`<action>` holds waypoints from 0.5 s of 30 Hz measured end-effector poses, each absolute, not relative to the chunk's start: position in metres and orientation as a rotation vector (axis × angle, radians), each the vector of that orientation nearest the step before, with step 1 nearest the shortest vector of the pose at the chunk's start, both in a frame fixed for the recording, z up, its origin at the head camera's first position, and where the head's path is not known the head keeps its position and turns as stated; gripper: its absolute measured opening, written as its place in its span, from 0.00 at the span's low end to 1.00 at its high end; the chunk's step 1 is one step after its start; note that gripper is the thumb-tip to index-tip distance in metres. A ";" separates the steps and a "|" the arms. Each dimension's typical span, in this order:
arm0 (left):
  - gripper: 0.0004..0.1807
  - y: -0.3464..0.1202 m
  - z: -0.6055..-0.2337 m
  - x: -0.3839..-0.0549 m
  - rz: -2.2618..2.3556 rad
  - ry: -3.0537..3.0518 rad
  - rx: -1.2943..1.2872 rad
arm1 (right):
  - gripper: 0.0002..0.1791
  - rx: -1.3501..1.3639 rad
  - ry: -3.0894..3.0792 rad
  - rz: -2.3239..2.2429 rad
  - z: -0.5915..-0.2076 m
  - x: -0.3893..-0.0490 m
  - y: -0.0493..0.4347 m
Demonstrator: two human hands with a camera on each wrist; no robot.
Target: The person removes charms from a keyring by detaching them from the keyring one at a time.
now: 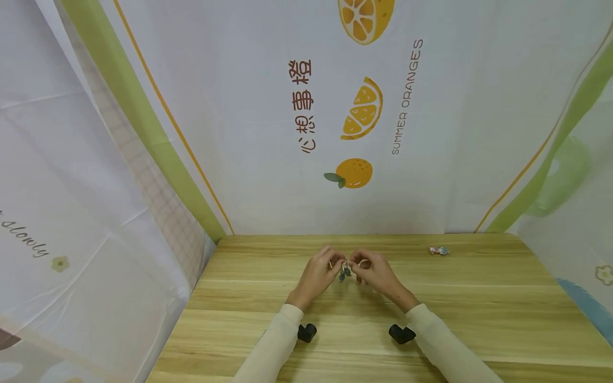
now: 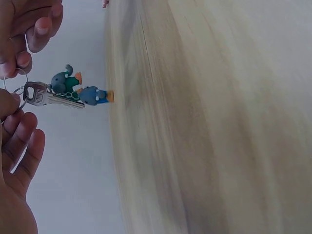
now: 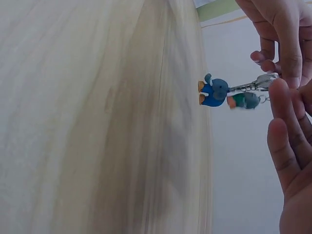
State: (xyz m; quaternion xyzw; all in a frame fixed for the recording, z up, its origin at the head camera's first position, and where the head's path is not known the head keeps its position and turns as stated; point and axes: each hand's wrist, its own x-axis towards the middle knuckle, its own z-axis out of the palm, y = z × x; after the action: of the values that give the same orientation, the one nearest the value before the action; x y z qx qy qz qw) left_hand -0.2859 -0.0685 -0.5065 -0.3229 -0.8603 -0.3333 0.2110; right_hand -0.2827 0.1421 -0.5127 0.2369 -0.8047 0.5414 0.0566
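Both hands are raised over the table, close together, at a split key ring (image 2: 21, 73). My left hand (image 1: 317, 274) pinches the ring between thumb and fingers. From the other side, my right hand (image 1: 378, 272) also pinches at the ring; its exact contact is partly hidden by its fingers. A silver key (image 2: 36, 95) hangs from the ring. Beside it dangle two small elephant-like figures on short chains, a green figure (image 2: 66, 82) and a blue figure (image 3: 213, 91) with orange feet.
Towards the table's back right lies a small pink and blue trinket (image 1: 439, 250). The wooden table (image 1: 249, 287) ends at a hanging cloth (image 1: 268, 202) printed with oranges. Black devices (image 1: 307, 333) sit by both forearms.
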 end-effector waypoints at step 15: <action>0.04 -0.069 -0.505 -0.285 -1.038 -2.401 -0.899 | 0.03 0.752 -2.422 1.585 -0.514 -0.281 0.146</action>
State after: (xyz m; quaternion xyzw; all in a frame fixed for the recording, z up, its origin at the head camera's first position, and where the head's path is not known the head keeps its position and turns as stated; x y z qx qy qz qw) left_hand -0.2853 -0.0690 -0.5054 -0.3192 -0.8528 -0.3686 0.1868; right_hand -0.2815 0.1463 -0.5136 0.2508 -0.8075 0.5286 0.0752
